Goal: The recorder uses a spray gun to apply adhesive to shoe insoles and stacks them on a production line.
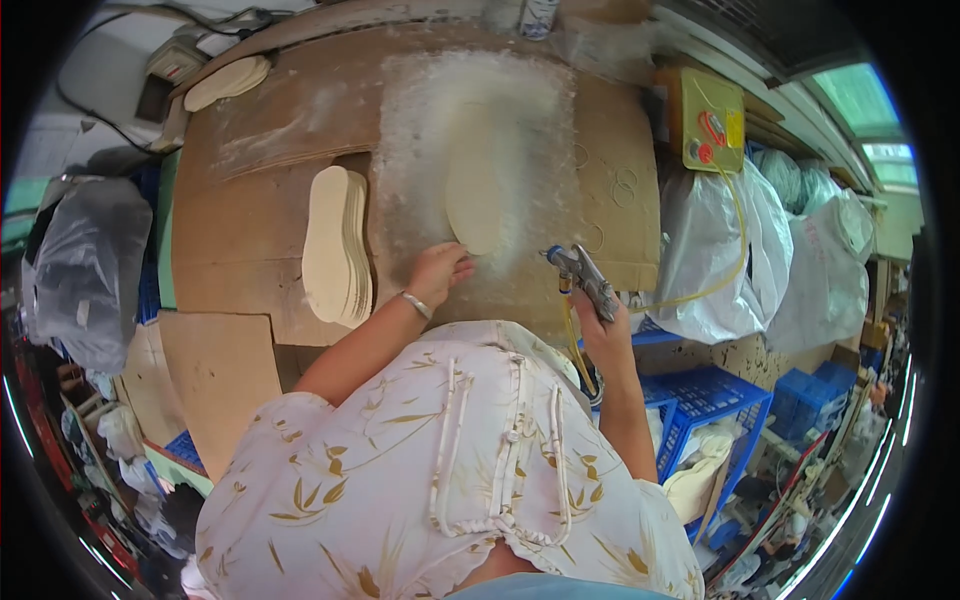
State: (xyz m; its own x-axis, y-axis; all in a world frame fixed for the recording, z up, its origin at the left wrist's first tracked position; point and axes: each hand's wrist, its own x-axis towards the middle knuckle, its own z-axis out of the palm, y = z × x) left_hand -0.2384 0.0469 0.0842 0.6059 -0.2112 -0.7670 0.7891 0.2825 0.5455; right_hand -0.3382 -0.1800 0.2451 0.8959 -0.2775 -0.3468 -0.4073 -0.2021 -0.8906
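1. Overhead, a cardboard-covered table (240, 200) fills the middle of the view, with a white, powdery patch (470, 110) spread over it just beyond both hands.
2. Cluttered workshop surrounds it: clear plastic bags (800, 250) and blue crates (715, 400) lie to the right of the right hand, and a dark bag (85, 270) lies well left of the left hand.
3. A yellow box (712, 120) sits beyond the right hand, and a yellow hose (725, 280) runs from it toward that hand.
4. One pale insole (476, 180) lies flat on the white patch, directly ahead of the left hand (437, 272).
5. That hand's fingertips rest at or just beside the insole's near end; its fingers are curled loosely and grip nothing.
6. The right hand (605, 335) is closed around a metal spray gun (582, 275), whose nozzle points toward the insole's near end, close to the left fingertips.
7. A stack of insoles (337, 245) lies just left of the left hand, apart from it.
8. More insoles (228, 80) rest far beyond and left of both hands, at the table's far corner.
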